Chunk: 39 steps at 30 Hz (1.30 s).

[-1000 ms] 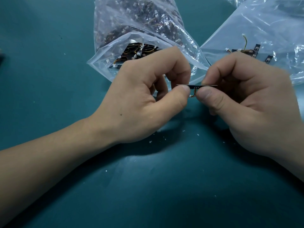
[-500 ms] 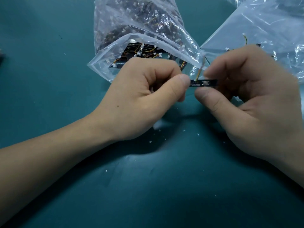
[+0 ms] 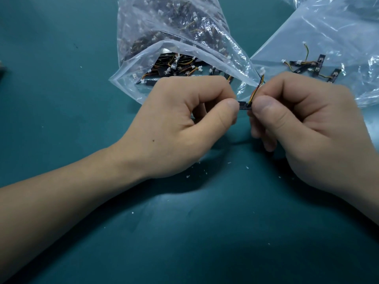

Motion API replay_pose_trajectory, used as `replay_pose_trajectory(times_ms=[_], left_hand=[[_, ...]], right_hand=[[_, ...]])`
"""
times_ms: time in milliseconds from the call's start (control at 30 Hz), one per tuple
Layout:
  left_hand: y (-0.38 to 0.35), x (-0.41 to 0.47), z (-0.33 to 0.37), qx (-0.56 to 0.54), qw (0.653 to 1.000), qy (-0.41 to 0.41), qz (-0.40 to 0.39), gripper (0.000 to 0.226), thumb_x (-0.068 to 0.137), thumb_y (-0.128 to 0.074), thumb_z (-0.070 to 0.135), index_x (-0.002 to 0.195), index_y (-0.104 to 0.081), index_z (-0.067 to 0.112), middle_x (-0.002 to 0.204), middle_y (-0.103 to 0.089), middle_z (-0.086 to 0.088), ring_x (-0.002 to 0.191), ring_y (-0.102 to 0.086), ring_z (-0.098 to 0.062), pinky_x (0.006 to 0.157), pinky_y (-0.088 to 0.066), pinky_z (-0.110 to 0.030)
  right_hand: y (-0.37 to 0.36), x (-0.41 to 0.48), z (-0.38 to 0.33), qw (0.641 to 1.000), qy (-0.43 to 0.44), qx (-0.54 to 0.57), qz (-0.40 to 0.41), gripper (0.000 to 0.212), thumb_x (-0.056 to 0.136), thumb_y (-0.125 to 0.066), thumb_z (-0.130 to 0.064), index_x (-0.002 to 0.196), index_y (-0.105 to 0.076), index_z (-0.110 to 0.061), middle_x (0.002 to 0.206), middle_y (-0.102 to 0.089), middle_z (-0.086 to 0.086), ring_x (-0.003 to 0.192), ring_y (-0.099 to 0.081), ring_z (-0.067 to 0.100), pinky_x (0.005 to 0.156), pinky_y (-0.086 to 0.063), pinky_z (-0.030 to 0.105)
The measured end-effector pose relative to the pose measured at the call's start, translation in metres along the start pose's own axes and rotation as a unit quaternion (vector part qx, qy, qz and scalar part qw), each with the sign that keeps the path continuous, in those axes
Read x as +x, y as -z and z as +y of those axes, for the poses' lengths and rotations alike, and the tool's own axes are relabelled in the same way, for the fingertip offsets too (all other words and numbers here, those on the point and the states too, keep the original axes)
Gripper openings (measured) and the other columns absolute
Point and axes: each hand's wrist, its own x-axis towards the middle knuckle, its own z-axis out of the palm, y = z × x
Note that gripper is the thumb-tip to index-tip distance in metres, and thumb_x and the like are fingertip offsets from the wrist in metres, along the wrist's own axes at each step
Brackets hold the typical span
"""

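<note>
A small black circuit strip [image 3: 244,105] is held level between both hands above the green mat. My left hand [image 3: 184,124] pinches its left end between thumb and curled forefinger. My right hand [image 3: 303,124] pinches its right end the same way. A thin bundle of coloured wires [image 3: 257,87] rises from the strip to a white connector [image 3: 262,69]. Most of the strip is hidden by my fingertips.
An open clear plastic bag [image 3: 147,58] full of similar wired strips lies just beyond my left hand. A second clear bag [image 3: 332,37] at the back right holds a few strips [image 3: 316,67]. White crumbs dot the green mat [image 3: 205,232].
The strip turned from edge-on to face-up, and its wires swung from hanging below to standing above. Both thumbs have closed in, so less of the strip shows.
</note>
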Motion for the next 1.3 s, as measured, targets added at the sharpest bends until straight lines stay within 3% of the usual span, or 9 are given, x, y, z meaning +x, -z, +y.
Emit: replay_pose_trajectory(times_ms=[167, 333, 567, 833, 1200, 1300], left_hand=[[-0.0011, 0.0008, -0.0006, 0.007, 0.999, 0.006, 0.036, 0.023, 0.092, -0.060, 0.009, 0.070, -0.067, 0.005, 0.059, -0.058, -0.007, 0.055, -0.051, -0.020, 0.055, -0.042, -0.033], [0.0001, 0.0004, 0.0009, -0.005, 1.000, 0.014, 0.011, 0.022, 0.092, -0.059, 0.012, 0.073, -0.068, 0.006, 0.059, -0.060, -0.006, 0.057, -0.056, -0.023, 0.057, -0.044, -0.037], [-0.0012, 0.0005, 0.0024, 0.011, 0.999, 0.002, 0.035, 0.025, 0.090, -0.060, 0.010, 0.065, -0.062, 0.011, 0.056, -0.052, -0.002, 0.052, -0.047, -0.015, 0.054, -0.039, -0.025], [-0.0013, 0.0003, 0.0007, 0.014, 0.999, 0.008, 0.029, 0.024, 0.091, -0.061, 0.011, 0.067, -0.065, 0.009, 0.056, -0.053, -0.001, 0.052, -0.049, -0.017, 0.053, -0.041, -0.029], [-0.0009, 0.0001, 0.0001, 0.014, 1.000, 0.011, 0.002, 0.024, 0.092, -0.059, 0.010, 0.069, -0.066, 0.005, 0.056, -0.054, -0.009, 0.051, -0.048, -0.020, 0.053, -0.041, -0.035], [-0.0006, 0.0004, 0.0003, 0.015, 1.000, 0.016, -0.003, 0.025, 0.092, -0.059, 0.011, 0.068, -0.065, 0.006, 0.055, -0.050, -0.007, 0.050, -0.044, -0.017, 0.050, -0.037, -0.029]], right_hand=[[-0.0014, -0.0011, -0.0004, 0.999, -0.010, 0.032, -0.011, 0.017, 0.100, -0.055, -0.036, 0.088, -0.062, -0.027, 0.073, -0.069, -0.003, 0.054, -0.061, 0.023, 0.050, -0.049, 0.042], [-0.0010, -0.0002, -0.0007, 1.000, 0.002, 0.018, -0.002, 0.015, 0.100, -0.054, -0.034, 0.087, -0.060, -0.029, 0.073, -0.069, -0.005, 0.053, -0.061, 0.023, 0.050, -0.048, 0.041], [-0.0012, -0.0008, -0.0014, 0.999, -0.010, 0.039, -0.013, 0.016, 0.099, -0.053, -0.036, 0.091, -0.064, -0.027, 0.075, -0.071, -0.004, 0.056, -0.063, 0.023, 0.053, -0.051, 0.040], [-0.0012, -0.0005, -0.0034, 0.999, -0.012, 0.030, -0.003, 0.019, 0.098, -0.054, -0.032, 0.083, -0.064, -0.026, 0.073, -0.071, -0.004, 0.054, -0.062, 0.021, 0.052, -0.047, 0.030], [-0.0012, 0.0000, -0.0053, 1.000, -0.014, 0.000, -0.018, 0.021, 0.095, -0.051, -0.031, 0.077, -0.061, -0.027, 0.072, -0.071, -0.005, 0.055, -0.060, 0.021, 0.053, -0.047, 0.039], [-0.0007, 0.0007, -0.0050, 1.000, -0.012, -0.017, -0.016, 0.022, 0.094, -0.051, -0.031, 0.075, -0.061, -0.028, 0.072, -0.071, -0.006, 0.056, -0.059, 0.021, 0.056, -0.047, 0.038]])
